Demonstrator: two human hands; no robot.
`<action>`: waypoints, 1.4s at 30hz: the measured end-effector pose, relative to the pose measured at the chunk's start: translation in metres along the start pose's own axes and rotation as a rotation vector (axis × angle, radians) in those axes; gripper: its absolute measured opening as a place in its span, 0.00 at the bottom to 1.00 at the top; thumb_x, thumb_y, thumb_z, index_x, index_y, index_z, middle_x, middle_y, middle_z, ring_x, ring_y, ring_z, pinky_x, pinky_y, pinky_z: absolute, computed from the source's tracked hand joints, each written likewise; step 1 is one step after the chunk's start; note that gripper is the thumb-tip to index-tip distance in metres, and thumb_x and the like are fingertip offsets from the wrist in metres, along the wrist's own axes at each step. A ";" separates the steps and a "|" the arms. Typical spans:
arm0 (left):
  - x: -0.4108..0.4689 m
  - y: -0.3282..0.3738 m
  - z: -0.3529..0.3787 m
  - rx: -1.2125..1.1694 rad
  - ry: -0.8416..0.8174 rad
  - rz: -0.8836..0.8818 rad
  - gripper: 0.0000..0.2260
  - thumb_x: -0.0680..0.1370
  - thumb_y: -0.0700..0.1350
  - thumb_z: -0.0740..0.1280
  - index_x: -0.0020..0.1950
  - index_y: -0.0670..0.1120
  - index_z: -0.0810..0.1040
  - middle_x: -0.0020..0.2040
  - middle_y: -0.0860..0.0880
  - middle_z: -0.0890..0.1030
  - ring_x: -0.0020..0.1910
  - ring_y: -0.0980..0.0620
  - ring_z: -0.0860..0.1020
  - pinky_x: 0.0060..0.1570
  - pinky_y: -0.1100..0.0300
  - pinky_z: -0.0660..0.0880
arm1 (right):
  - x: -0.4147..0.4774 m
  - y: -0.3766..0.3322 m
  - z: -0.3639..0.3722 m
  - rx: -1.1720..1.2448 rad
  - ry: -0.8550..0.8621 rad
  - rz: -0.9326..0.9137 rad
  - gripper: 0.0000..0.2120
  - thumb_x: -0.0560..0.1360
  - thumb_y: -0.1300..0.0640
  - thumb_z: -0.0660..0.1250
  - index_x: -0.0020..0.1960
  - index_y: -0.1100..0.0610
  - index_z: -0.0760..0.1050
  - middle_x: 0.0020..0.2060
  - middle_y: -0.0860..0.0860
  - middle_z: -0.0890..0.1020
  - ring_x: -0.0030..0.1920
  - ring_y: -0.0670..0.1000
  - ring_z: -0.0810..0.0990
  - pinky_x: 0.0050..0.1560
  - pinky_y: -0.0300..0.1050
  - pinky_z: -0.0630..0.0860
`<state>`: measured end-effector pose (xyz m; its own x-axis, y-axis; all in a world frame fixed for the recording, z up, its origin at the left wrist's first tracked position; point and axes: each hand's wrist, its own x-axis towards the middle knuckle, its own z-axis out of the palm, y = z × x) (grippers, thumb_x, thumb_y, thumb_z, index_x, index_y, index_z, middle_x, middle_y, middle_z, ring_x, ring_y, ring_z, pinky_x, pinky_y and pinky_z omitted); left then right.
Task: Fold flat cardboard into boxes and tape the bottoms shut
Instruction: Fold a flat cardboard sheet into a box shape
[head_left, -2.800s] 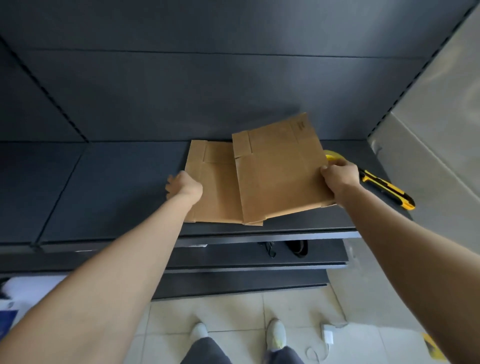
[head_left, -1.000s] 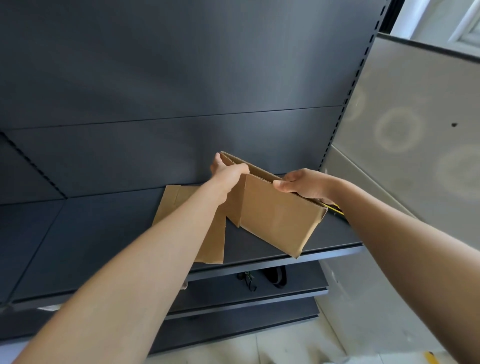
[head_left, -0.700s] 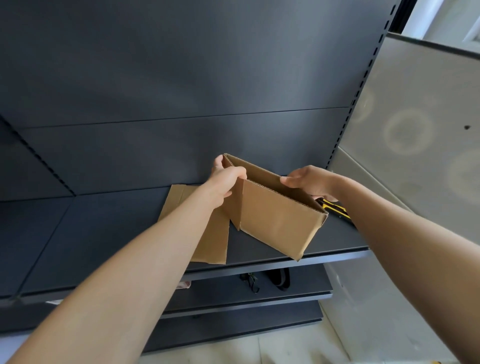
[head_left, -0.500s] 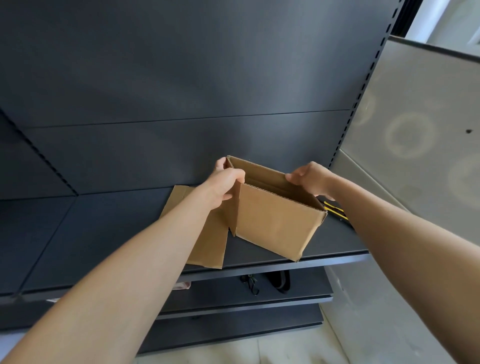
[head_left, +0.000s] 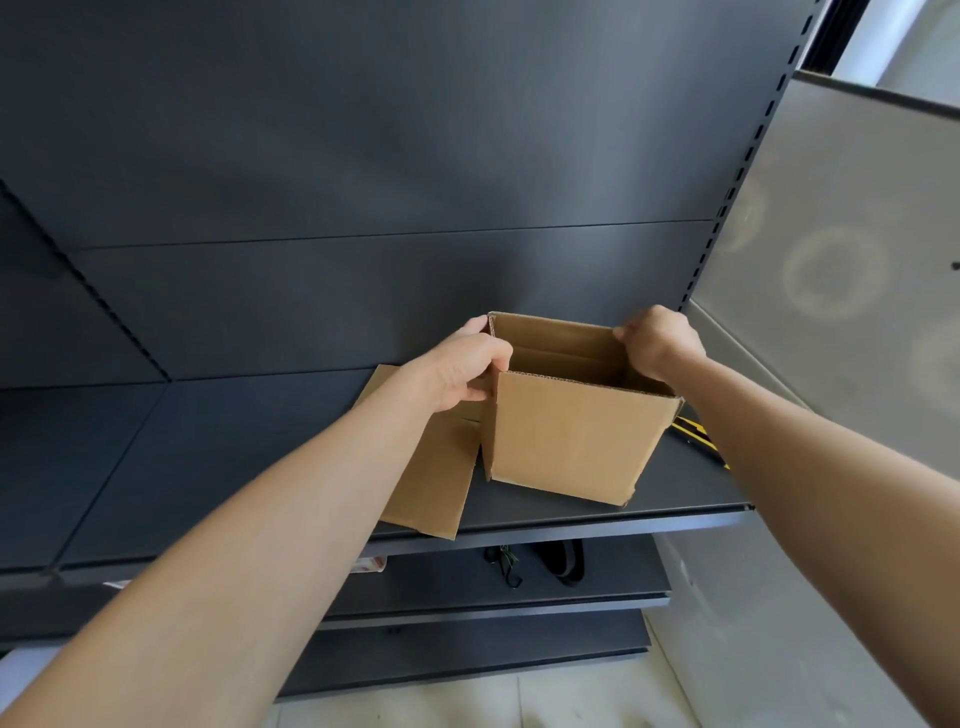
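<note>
My left grip (head_left: 462, 370) and right grip (head_left: 657, 345) each clutch opposite rims of the box (head_left: 571, 439), I'd say to pull it square.

Plain brown box (head_left: 571, 436), dark grey shelf (head_left: 208, 441)

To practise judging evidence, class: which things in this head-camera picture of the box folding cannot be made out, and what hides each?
Head view, box bottom: hidden by its own walls; flaps folded or taped, cannot tell.
Head view, yellow-black tool: mostly behind the box and right forearm.
Head view, dark items on the lower shelf: shadowed, too small to identify.
</note>
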<state>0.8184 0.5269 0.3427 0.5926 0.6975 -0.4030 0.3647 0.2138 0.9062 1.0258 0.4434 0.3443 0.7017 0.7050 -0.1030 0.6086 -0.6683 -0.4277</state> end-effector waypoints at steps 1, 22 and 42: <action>0.000 0.001 0.001 -0.003 -0.008 -0.004 0.34 0.73 0.34 0.62 0.76 0.53 0.58 0.68 0.45 0.69 0.65 0.44 0.69 0.61 0.45 0.73 | 0.001 0.000 -0.002 -0.009 0.010 0.002 0.16 0.81 0.51 0.59 0.61 0.60 0.75 0.56 0.60 0.77 0.55 0.62 0.76 0.48 0.47 0.71; -0.007 -0.021 -0.038 0.037 0.193 0.001 0.35 0.72 0.34 0.62 0.77 0.54 0.58 0.72 0.48 0.66 0.60 0.49 0.70 0.53 0.52 0.72 | 0.001 -0.038 0.026 0.067 -0.122 0.062 0.26 0.76 0.38 0.61 0.35 0.60 0.66 0.31 0.55 0.73 0.27 0.55 0.74 0.24 0.40 0.64; -0.008 -0.031 -0.039 0.135 0.064 0.033 0.29 0.78 0.38 0.62 0.76 0.57 0.60 0.72 0.49 0.63 0.48 0.57 0.71 0.46 0.57 0.71 | -0.005 -0.027 0.021 0.381 -0.327 0.168 0.26 0.77 0.41 0.62 0.52 0.65 0.76 0.39 0.58 0.82 0.34 0.55 0.81 0.27 0.43 0.77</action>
<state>0.7739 0.5412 0.3227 0.5604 0.7456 -0.3606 0.4416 0.0993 0.8917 0.9977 0.4629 0.3378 0.5888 0.6734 -0.4471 0.2772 -0.6878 -0.6709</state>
